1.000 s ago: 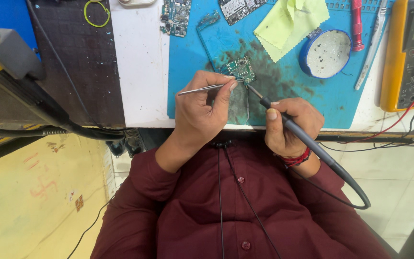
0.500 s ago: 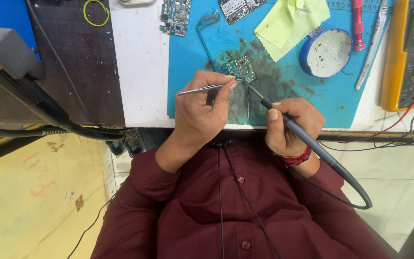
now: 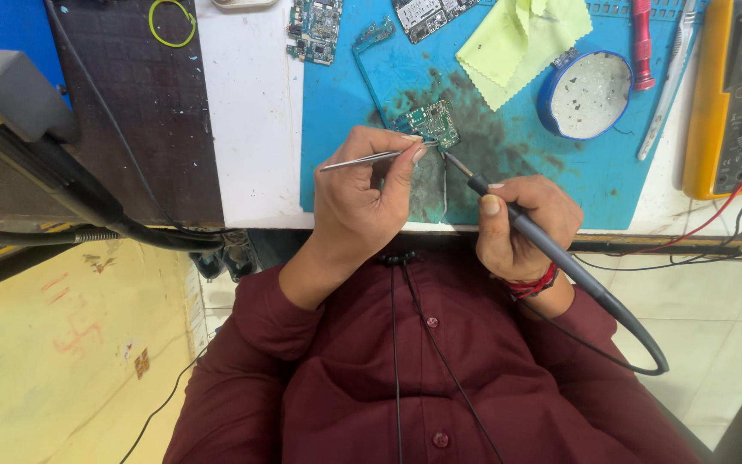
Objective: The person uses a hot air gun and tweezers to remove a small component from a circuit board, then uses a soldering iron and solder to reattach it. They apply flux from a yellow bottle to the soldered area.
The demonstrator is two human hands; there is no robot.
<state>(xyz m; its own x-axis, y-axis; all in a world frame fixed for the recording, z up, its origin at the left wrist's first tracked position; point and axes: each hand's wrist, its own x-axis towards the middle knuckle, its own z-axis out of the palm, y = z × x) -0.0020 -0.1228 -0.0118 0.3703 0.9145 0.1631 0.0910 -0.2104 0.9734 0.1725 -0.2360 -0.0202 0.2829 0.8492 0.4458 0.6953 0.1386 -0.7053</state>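
One small green circuit board (image 3: 432, 123) lies on the blue mat (image 3: 341, 112). The soldering iron (image 3: 526, 228) points up-left, tip at the board, gripped tight in the right hand (image 3: 521, 225). The left hand (image 3: 367, 189) pinches tweezers (image 3: 362, 160), lying almost level, tips at the board.

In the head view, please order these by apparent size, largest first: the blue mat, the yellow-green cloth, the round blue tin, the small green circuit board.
1. blue mat
2. yellow-green cloth
3. round blue tin, somewhat smaller than the cloth
4. small green circuit board, partly hidden by fingers
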